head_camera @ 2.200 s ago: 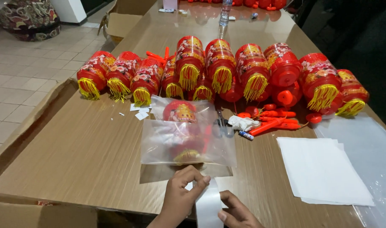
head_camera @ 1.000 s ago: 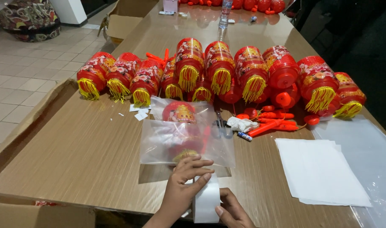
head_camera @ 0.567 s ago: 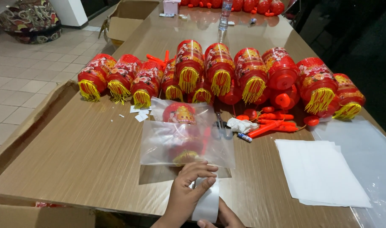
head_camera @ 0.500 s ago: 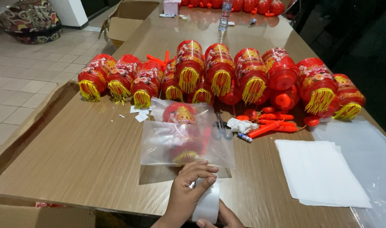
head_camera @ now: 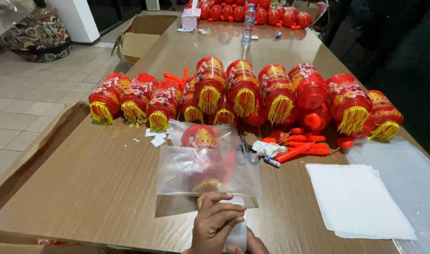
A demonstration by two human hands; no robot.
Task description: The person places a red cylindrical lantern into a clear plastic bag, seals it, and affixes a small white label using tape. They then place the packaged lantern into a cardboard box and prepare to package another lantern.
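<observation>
Head view: left hand (head_camera: 219, 223) now lies flatter across the near edge of the clear bag (head_camera: 208, 171), fingers curled onto the white strip (head_camera: 236, 233); earlier they sat lower. Judged: flap being pressed shut. Right hand (head_camera: 250, 245) barely shows beneath the strip; grip cannot be told. One red lantern (head_camera: 200, 141) inside the bag, just beyond the hands. Farther off on the surface (head_camera: 83, 183): roughly twelve lanterns, one paper stack (head_camera: 356, 200).

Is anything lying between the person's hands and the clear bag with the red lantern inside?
Nothing visible does. The left hand already rests on the bag's near edge, over a white strip, and the right hand sits just below, mostly out of frame.
</observation>
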